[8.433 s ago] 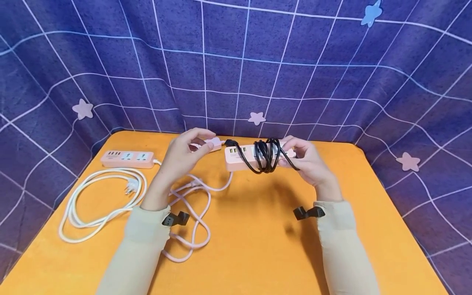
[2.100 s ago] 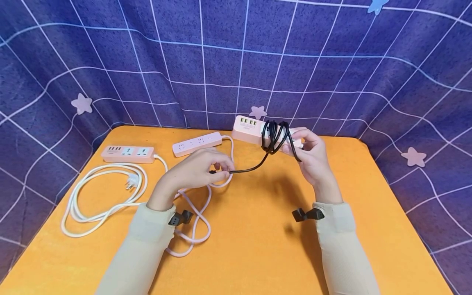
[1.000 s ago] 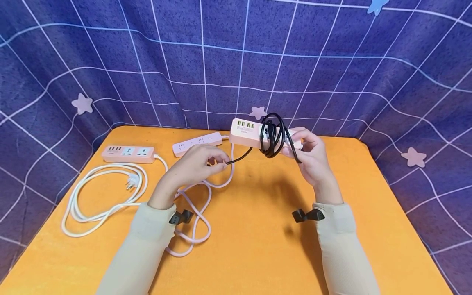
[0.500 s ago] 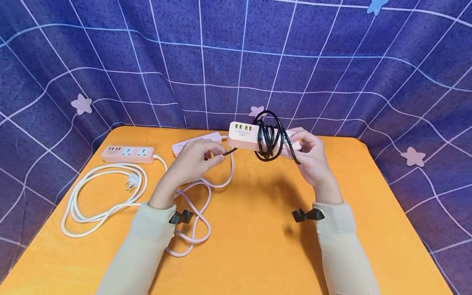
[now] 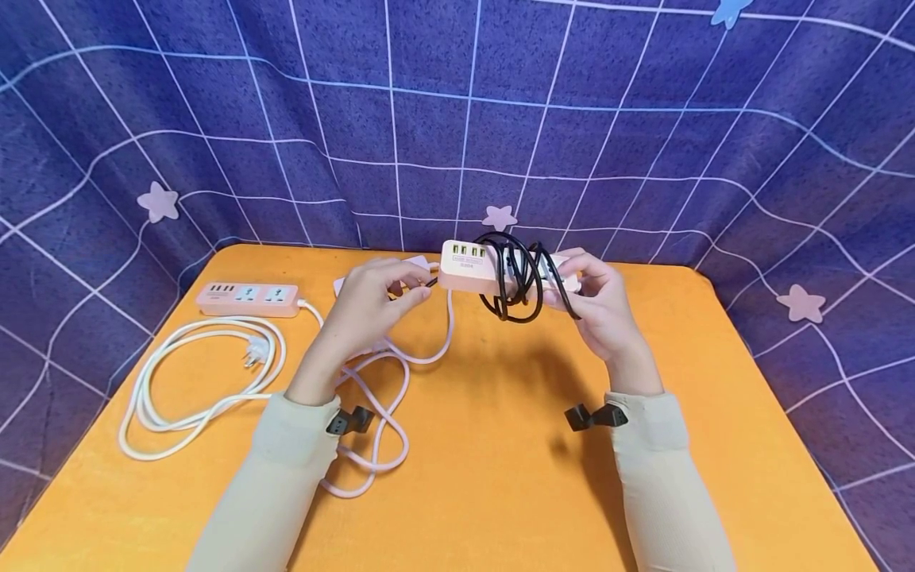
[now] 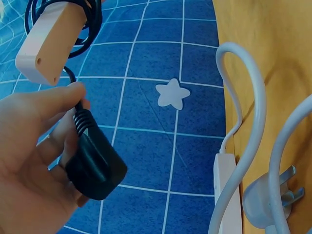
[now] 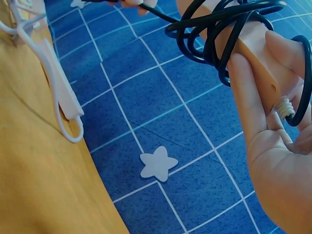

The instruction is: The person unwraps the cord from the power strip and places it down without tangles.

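Note:
My right hand (image 5: 604,310) holds one end of a pale pink power strip (image 5: 461,276) up off the table, left end toward my other hand. A black power cord (image 7: 305,92) leaves the strip's held end and wraps round its middle in loose loops. My left hand (image 5: 372,306) pinches this cord just behind its black plug (image 6: 97,158), thumb against fingers; the plug is hidden by the hand in the head view. Partly covered by my left hand, a second, lilac-pink power strip (image 7: 63,85) lies on the table with a pale cord (image 5: 400,457).
A third pink power strip (image 5: 246,299) lies at the table's left. Its white cord (image 5: 132,413) is coiled below, with a clear plug (image 5: 257,352) inside the coil. The orange table (image 5: 500,477) ends at a blue gridded curtain (image 5: 457,135) with stars.
Eight seconds ago my left hand held the lilac strip; now that strip lies down. Lately my left hand has risen slightly leftward with the cord, and the loops round the held strip have shifted and loosened.

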A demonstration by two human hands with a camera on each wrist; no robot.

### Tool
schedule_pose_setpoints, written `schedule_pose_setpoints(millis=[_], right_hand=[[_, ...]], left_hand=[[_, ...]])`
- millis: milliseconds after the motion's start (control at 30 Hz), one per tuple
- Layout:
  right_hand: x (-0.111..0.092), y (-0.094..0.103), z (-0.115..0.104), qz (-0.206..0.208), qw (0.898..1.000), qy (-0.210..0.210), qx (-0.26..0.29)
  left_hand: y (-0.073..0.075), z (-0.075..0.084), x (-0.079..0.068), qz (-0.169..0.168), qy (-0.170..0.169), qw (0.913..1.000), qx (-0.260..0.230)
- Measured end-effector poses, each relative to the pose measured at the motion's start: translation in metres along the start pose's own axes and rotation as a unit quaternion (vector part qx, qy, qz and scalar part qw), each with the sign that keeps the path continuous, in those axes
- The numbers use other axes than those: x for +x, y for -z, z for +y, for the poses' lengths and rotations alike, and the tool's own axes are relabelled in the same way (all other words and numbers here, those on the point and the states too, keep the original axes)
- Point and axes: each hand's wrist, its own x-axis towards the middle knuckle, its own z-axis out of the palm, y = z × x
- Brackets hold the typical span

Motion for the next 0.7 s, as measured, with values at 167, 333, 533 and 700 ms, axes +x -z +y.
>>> schedule_pose_setpoints(millis=[167, 333, 533, 700], right_hand=[[-0.0006, 0.0005, 0.0002, -0.001, 1.000, -0.004, -0.004], [-0.0017, 0.0009, 0.0002, -0.008, 1.000, -0.011, -0.010], [-0.0019, 0.0001, 0.0001, -0.017, 0.999, -0.018, -0.022], [-0.0024, 0.0001, 0.0009, -0.023, 0.999, -0.023, -0.029]], left_hand=[[0.0002, 0.0009, 0.0002, 0.026, -0.005, 0.9996, 0.006], [0.0001, -0.0002, 0.0006, 0.049, -0.009, 0.9987, 0.014], [-0.0006, 0.0001, 0.0012, 0.072, -0.015, 0.9972, 0.012], [-0.0008, 0.0002, 0.0012, 0.111, -0.026, 0.9934, 0.015]])
